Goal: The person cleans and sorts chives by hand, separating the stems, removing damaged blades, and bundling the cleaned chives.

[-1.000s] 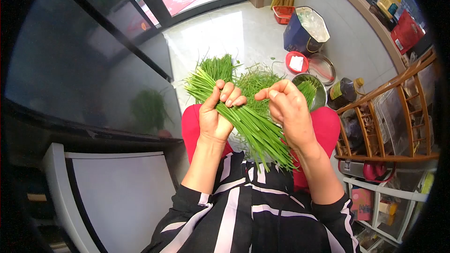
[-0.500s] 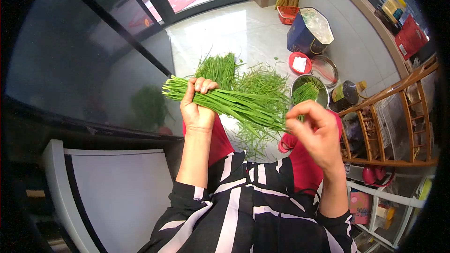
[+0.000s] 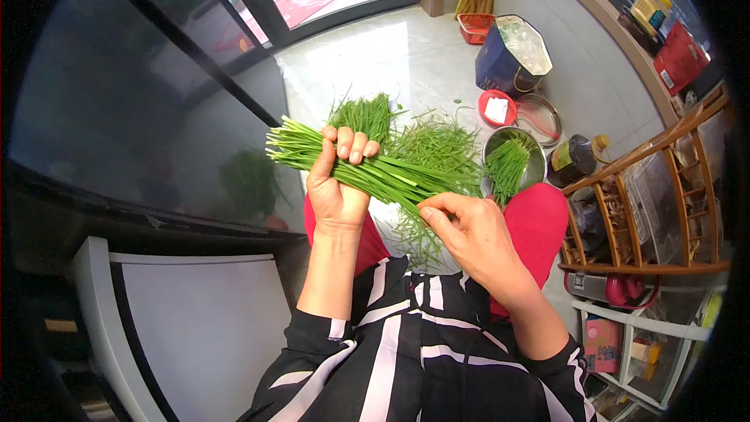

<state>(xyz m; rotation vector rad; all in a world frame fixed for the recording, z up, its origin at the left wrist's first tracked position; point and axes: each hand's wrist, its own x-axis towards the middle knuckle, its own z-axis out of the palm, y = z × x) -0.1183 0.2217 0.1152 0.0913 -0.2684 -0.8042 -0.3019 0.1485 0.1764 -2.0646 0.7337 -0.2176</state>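
A thick bundle of garlic chives [image 3: 398,175] lies across my lap area, pale stem ends to the left and leafy ends to the right. My left hand [image 3: 344,176] is closed around its stem part, thumb and fingers wrapped over it. At the lower edge of the leaves, my right hand [image 3: 469,230] pinches with thumb and forefinger, seemingly on a few chive leaves. Beyond the bundle, a neat pile of chives [image 3: 366,116] and a looser heap of chive scraps [image 3: 437,142] lie on the floor. More cut chives [image 3: 508,166] stand in a metal pot [image 3: 535,160] by my right knee.
A red bowl [image 3: 508,116] with something white in it sits beside a round metal lid [image 3: 549,131]. Behind are a dark blue bag [image 3: 494,66] and a red basket [image 3: 474,29]. A dark bottle [image 3: 574,158] and wooden rack [image 3: 672,187] stand on the right.
My right hand has moved left and down from the leaf tips to the lower edge of the bundle. The left hand keeps its grip, shifted slightly right.
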